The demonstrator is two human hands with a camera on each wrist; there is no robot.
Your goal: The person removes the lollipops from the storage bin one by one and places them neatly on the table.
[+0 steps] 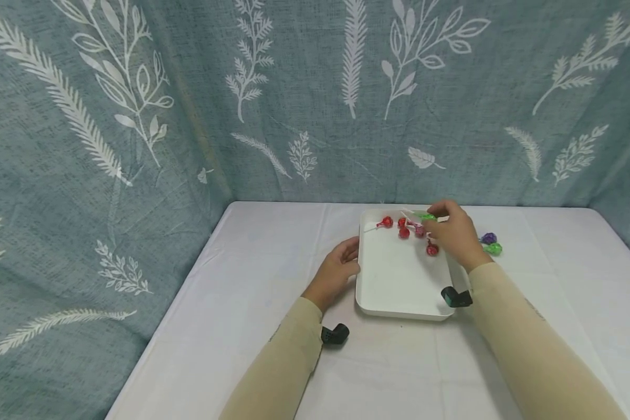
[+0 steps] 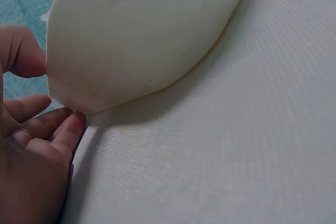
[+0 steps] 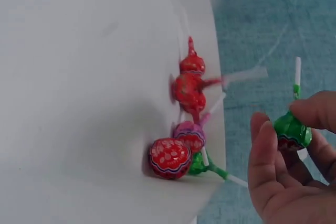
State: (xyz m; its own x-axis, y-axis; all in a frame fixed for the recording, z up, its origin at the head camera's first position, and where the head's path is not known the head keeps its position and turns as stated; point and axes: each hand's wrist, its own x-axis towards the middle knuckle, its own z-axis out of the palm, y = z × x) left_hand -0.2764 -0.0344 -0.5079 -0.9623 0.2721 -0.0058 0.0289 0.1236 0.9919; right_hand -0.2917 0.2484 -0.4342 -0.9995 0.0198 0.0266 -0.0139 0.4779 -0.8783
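A white rectangular tray (image 1: 399,280) lies on the table, with several red lollipops (image 1: 387,221) and a pink lollipop (image 1: 420,231) toward its far end. My left hand (image 1: 336,271) holds the tray's left side; in the left wrist view its fingers (image 2: 68,129) meet the lower edge of the wall. Over the tray's far right corner, my right hand (image 1: 455,232) pinches a green-wrapped lollipop (image 3: 293,131) between thumb and fingers, its white stick pointing up in the right wrist view. Another green lollipop (image 3: 199,164) lies in the tray, partly hidden by a red one (image 3: 170,158).
To the right of the tray, a purple lollipop (image 1: 488,238) and a green one (image 1: 494,249) rest on the white tablecloth (image 1: 551,280). A blue-green curtain (image 1: 304,157) with white leaf patterns hangs behind the table and along its left side.
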